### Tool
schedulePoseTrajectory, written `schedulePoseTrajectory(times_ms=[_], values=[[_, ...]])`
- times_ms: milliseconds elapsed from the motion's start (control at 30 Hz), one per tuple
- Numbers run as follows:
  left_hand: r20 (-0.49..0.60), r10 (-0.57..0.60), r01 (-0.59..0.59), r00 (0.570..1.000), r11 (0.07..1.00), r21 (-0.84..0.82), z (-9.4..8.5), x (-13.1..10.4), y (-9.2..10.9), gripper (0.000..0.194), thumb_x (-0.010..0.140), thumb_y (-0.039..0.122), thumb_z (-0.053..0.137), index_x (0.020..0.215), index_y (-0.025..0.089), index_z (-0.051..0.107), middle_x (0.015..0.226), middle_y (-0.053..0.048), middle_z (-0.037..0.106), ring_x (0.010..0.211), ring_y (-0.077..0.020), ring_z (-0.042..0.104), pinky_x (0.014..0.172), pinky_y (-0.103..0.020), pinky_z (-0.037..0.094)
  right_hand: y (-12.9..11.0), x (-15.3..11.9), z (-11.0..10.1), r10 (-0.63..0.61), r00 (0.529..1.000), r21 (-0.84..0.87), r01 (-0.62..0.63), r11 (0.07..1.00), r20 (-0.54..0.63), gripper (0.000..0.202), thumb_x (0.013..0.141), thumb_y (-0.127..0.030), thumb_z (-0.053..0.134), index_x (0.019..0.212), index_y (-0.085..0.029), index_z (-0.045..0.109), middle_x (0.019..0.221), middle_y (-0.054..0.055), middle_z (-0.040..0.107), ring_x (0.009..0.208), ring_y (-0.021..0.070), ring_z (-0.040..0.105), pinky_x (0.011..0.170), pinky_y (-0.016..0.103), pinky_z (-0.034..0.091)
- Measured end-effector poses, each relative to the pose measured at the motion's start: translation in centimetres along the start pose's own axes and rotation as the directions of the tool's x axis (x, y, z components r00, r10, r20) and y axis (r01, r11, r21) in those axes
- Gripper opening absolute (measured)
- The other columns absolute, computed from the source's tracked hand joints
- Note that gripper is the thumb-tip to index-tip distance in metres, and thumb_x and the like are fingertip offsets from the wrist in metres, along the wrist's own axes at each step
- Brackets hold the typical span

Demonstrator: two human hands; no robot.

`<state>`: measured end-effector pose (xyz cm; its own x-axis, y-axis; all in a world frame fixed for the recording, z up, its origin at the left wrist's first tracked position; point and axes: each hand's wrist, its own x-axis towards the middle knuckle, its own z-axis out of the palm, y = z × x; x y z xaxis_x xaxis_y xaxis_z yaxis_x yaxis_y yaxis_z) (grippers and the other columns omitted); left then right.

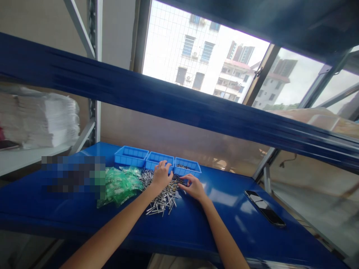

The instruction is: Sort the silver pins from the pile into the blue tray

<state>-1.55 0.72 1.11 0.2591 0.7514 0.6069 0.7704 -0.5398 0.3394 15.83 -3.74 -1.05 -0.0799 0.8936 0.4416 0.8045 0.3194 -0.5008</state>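
- While your left hand [162, 175] is over the metal pins [163, 201], fingers spread, your right [194, 186] curls at their edge; grip unclear.
- Blue bins [129, 160] sit behind.

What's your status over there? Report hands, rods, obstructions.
Left hand over loose metal rods, near middle blue bin. Right hand at pile's right edge. Both grips unclear. Green plastic bags crowd pile's left side.
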Motion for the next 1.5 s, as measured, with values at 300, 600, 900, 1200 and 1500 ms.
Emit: schedulePoseTrajectory(times_ms=[300,600,900,1200,1500], values=[[0.039,-0.048,0.045,0.998,0.995,0.087,-0.1,0.0,-0.1,0.016,0.073,0.022,0.049,0.083,0.014,0.059,0.101,-0.012,0.053,0.106,-0.0264,0.043,0.092,-0.042,0.033,0.3,0.0,-0.2,0.025,0.999,-0.011,-0.024,1.000,0.021,0.029,0.067,-0.042,0.062,0.084,-0.019,0.068,0.076,0.003,0.061,0.052,0.0092,0.048,0.051,0.022,0.040],[0.086,-0.109,0.105,0.990,0.993,0.050,0.0,0.0,-0.3,0.019,0.073,0.021,0.048,0.088,0.015,0.058,0.105,-0.014,0.052,0.112,-0.0310,0.038,0.095,-0.048,0.029,0.3,-0.1,-0.3,0.053,0.998,-0.042,-0.051,0.998,0.044,0.027,0.069,-0.042,0.059,0.084,-0.021,0.068,0.076,0.002,0.064,0.055,0.0112,0.050,0.054,0.023,0.042],[0.072,-0.062,0.057,0.995,0.995,0.078,-0.2,0.1,-0.6,0.017,0.072,0.025,0.051,0.085,0.015,0.057,0.098,-0.011,0.052,0.102,-0.0254,0.043,0.090,-0.040,0.036,0.0,-0.2,-0.5,0.038,0.998,-0.029,-0.036,0.999,0.056,0.027,0.070,-0.041,0.058,0.087,-0.022,0.068,0.077,0.002,0.065,0.061,0.0125,0.053,0.055,0.023,0.041],[0.074,-0.041,0.036,0.996,0.997,0.070,-0.1,0.3,-1.0,0.016,0.071,0.025,0.053,0.084,0.016,0.056,0.096,-0.010,0.051,0.101,-0.0244,0.044,0.090,-0.038,0.037,-0.5,-0.2,-0.7,0.074,0.994,-0.042,-0.071,0.997,0.085,0.039,0.065,-0.052,0.060,0.090,-0.022,0.067,0.082,0.003,0.066,0.060,0.0120,0.051,0.054,0.023,0.041],[0.079,-0.024,0.022,0.997,0.999,0.027,0.4,0.3,-1.6,0.023,0.070,0.027,0.053,0.088,0.014,0.056,0.099,-0.011,0.049,0.104,-0.0243,0.041,0.094,-0.036,0.034,-0.5,-0.2,-0.7,0.084,0.993,-0.049,-0.080,0.996,0.084,0.038,0.064,-0.052,0.062,0.089,-0.023,0.068,0.078,0.003,0.066,0.062,0.0132,0.053,0.055,0.024,0.041]])
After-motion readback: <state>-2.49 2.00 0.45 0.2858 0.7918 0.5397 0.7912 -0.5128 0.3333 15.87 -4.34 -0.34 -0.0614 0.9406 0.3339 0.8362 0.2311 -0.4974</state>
